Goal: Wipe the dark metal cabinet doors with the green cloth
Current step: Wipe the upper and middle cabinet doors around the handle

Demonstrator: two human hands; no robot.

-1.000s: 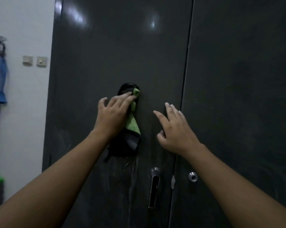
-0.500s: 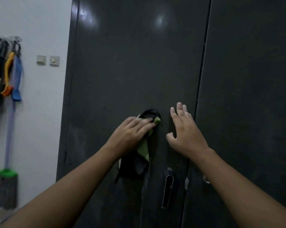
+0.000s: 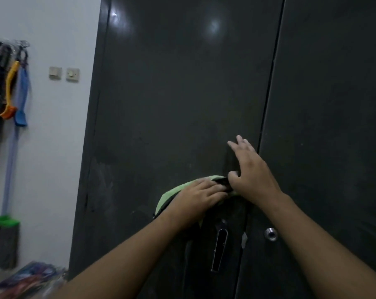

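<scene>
Head view: left hand (image 3: 196,198) has slid lower, fingers flat, pressing the green cloth (image 3: 174,190) against the left cabinet door (image 3: 172,104) just above its handle (image 3: 219,244). Right hand (image 3: 250,171), fingers spread, now touches the cloth's end near the door's right edge.

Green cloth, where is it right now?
The green cloth is pressed against the left cabinet door under the left hand, just above the door handle and beside the right hand.

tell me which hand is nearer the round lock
Right. The right hand is up and left of the lock, its forearm passing beside it; the left hand lies farther left, on the cloth.
</scene>
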